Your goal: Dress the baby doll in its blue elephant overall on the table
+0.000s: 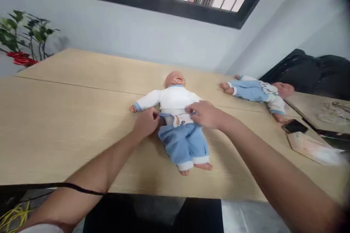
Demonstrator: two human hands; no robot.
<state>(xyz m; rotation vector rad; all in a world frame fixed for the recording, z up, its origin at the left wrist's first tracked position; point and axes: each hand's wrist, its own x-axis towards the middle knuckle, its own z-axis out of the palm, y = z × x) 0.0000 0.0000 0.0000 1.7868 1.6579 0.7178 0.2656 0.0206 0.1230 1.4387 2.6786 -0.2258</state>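
A baby doll (175, 98) lies on its back on the table, head toward the wall. It wears a white top with blue cuffs and collar. Light blue trousers (183, 142) with white hems cover its legs, and a printed white bib panel (182, 119) folds out at the waist. My left hand (147, 122) is closed at the doll's side, pinching the trousers' blue upper edge. On the opposite side, my right hand (205, 114) has its fingers bent and closed on the trousers' edge near the panel; its fingertips are partly hidden.
A second doll (251, 89) in similar clothes lies at the right, beside a black bag (314, 74). Closer in are a phone (295, 126) and a plastic-wrapped packet (314, 147). A plant (24, 36) stands at the far left. A black cord (68, 185) crosses my left forearm.
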